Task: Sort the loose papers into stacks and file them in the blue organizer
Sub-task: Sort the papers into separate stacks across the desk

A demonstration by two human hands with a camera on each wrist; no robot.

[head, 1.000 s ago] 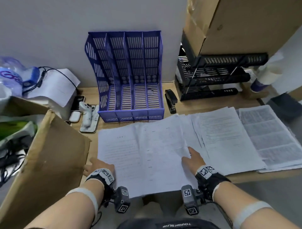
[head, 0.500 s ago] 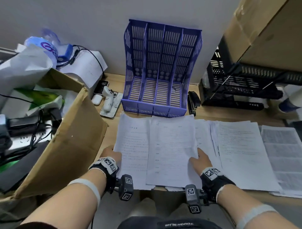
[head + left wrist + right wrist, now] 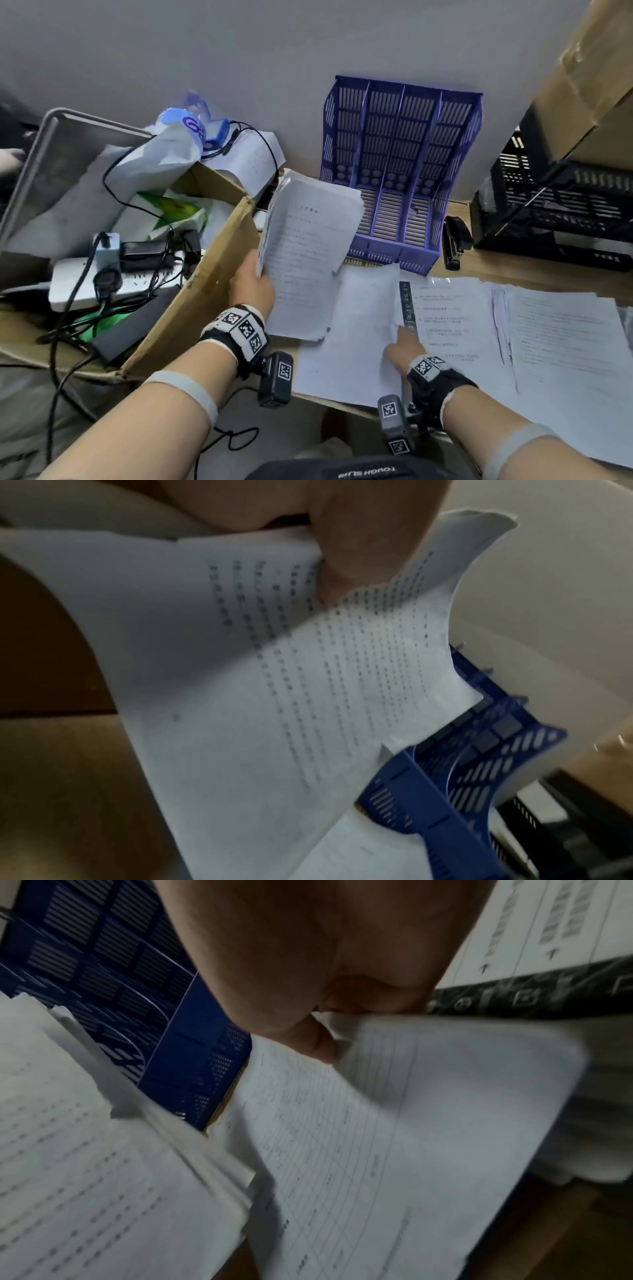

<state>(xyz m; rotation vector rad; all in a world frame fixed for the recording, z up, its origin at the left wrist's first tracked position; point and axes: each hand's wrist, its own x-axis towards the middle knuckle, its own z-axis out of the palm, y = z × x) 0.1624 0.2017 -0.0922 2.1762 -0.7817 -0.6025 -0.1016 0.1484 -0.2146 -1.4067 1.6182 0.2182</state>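
Light, limp sheaf [image 3: 305,253] at 11 o'clock pinched by left hand [image 3: 251,289]; right hand [image 3: 404,347] pinching sheet [image 3: 359,329]; grip long edge, support against sagging toward organizer [image 3: 404,171].

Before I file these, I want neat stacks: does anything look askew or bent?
Yes. The sheaf the left hand grips is curled, its edges uneven. Papers on the desk overlap, fanned. The organizer is empty.

Black wrist straps [image 3: 239,334], checkered marker tags, pale forearm bands [image 3: 191,390]
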